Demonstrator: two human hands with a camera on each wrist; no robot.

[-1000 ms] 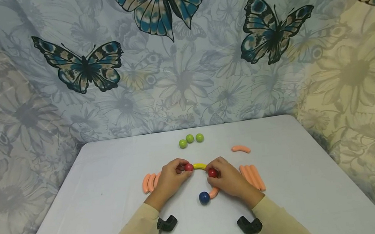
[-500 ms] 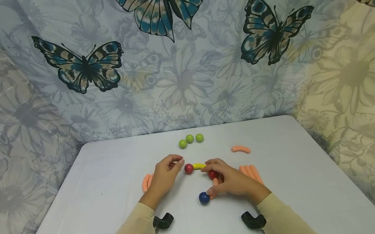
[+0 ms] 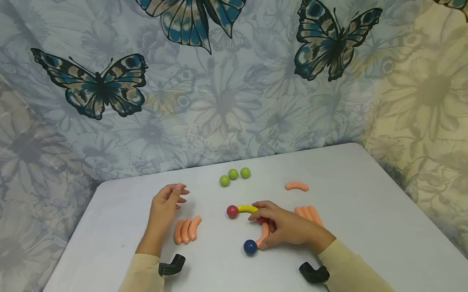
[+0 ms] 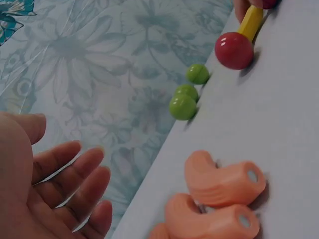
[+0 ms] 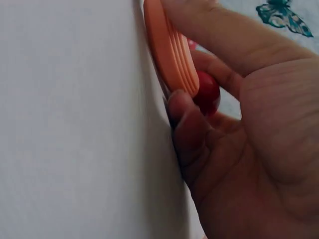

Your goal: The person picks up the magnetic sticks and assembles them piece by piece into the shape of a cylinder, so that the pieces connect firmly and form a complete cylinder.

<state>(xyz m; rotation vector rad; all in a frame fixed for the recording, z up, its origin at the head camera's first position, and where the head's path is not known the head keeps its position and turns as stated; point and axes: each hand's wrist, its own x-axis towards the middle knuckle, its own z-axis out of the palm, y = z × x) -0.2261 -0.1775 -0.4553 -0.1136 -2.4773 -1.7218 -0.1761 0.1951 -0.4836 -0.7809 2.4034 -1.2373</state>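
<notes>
My left hand [image 3: 166, 208], fingers loosely extended and holding nothing, hovers left of centre, near a group of curved orange rods [image 3: 185, 230]. In the left wrist view those rods show grey discs in their ends [image 4: 224, 181]. My right hand [image 3: 285, 225] holds a curved orange rod [image 3: 265, 233], thumb on one side and fingers curled at its other end. A red ball [image 5: 208, 93] touches that rod's end, partly hidden by my fingers. A yellow curved rod [image 3: 246, 208] runs from there to another red ball [image 3: 232, 211]. The blue ball [image 3: 250, 247] touches the held rod's near end.
Three green balls [image 3: 233, 174] lie at the back of the white table [image 3: 210, 281]. One single orange rod [image 3: 297, 186] lies at the back right. More orange rods [image 3: 308, 214] lie behind my right hand, partly covered. A butterfly-print cloth [image 3: 223, 97] hangs behind.
My left hand has let go of the left red ball and moved away left, uncovering the orange rods. The right hand has shifted its hold from the red ball down onto the orange rod.
</notes>
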